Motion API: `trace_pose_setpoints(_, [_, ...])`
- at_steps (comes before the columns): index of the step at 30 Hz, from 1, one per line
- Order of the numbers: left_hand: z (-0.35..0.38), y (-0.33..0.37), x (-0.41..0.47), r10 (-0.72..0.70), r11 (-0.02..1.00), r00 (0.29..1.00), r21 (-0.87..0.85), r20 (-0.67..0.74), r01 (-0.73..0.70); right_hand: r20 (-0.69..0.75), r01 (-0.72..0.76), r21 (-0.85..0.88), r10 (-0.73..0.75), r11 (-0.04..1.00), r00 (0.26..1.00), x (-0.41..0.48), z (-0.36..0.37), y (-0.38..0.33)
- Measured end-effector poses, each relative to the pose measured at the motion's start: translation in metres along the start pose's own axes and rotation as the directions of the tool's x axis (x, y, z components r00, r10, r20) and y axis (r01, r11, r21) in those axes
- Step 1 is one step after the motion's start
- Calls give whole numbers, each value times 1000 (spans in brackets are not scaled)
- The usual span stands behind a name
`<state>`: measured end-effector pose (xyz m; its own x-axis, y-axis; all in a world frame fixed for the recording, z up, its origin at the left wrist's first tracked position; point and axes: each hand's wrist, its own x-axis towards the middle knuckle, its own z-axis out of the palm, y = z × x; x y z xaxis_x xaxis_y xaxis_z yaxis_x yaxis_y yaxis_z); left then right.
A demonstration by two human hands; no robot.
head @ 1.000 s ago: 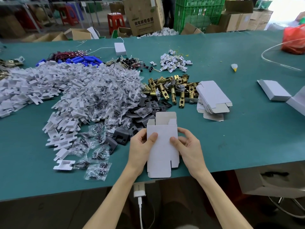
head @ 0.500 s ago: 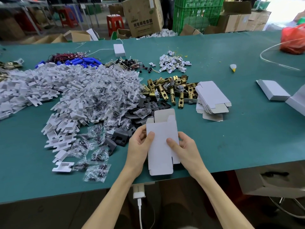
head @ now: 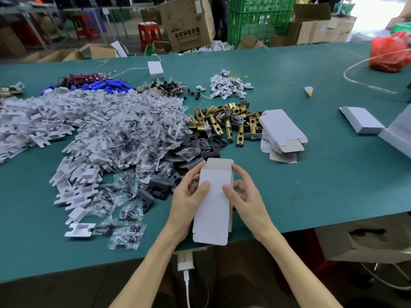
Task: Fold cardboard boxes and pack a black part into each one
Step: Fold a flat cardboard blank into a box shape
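A small white cardboard box (head: 214, 207) is squeezed into a tube shape above the table's near edge, its far flap open. My left hand (head: 188, 196) grips its left side, thumb on the front face. My right hand (head: 246, 196) grips the right side the same way. Black metal parts (head: 160, 187) lie in a heap just left of and beyond the box. A stack of flat white box blanks (head: 281, 133) rests to the far right of my hands.
The green table (head: 333, 185) carries a wide pile of white plastic pieces (head: 66, 121), bagged screws (head: 138, 138), brass latches (head: 226, 123), folded white boxes (head: 361, 120) at right and a red bag (head: 389, 53). A charger hangs below the near edge.
The flat blank has been pressed open into a box shape between my hands. Both hands shifted from lying on its face to gripping its sides.
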<state>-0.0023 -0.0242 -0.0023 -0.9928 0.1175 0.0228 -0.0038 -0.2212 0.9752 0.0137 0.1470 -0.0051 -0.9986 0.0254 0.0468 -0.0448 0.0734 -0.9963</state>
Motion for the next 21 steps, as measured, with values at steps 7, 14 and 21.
trace_pose_setpoints(7, [-2, -4, 0, -21, 1000, 1000, 2, -11, 21, 21, -7, 67, 6, 998, 1000, -3, 1, -1])
trace_pose_setpoints(14, [-2, -6, -1, -20, 999, 1000, 39, -12, 20, -34, -13, 89, 16, 996, 999, -2, -6, 2])
trace_pose_setpoints(21, [-3, -9, 3, -22, 1000, 999, -19, -30, 22, -6, -13, 135, 14, 991, 1000, -3, -6, -3])
